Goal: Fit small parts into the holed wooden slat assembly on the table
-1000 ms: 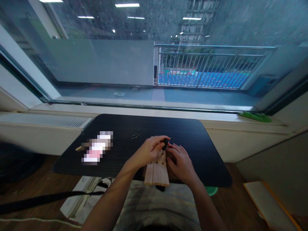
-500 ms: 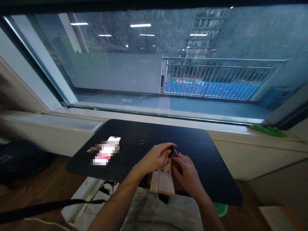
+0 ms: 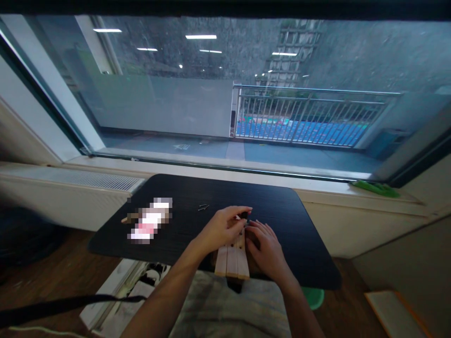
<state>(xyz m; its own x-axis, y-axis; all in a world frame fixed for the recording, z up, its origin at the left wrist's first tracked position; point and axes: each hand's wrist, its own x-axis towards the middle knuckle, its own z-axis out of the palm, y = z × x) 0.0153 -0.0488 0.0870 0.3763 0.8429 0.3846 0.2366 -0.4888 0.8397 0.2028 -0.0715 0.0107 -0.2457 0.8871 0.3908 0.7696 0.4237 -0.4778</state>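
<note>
My left hand (image 3: 223,227) is closed, with thumb and fingers pinching the stubby black handle of what looks like a screwdriver (image 3: 244,215). Its tip is hidden by my fingers. Beneath it lie several pale wooden slats (image 3: 231,263), side by side, with small dark holes across them. My right hand (image 3: 266,246) curls along the right side of the slats, thumb against their edge and fingertips near the tool. A dark support (image 3: 234,284) shows under the slats' near end. Thin metal screws (image 3: 203,207) lie on the table beyond my left hand.
The black table (image 3: 303,234) stands against the window sill. A blurred-out phone (image 3: 151,220) lies at left, with a partly hidden wooden-coloured thing (image 3: 126,218) by it. A green cloth (image 3: 376,188) rests on the sill; a green basin (image 3: 313,297) sits below the table.
The view has shifted slightly, so the table and hands appear further left. Less of the black handle shows between my left fingers now. Both hands keep their places at the slats.
</note>
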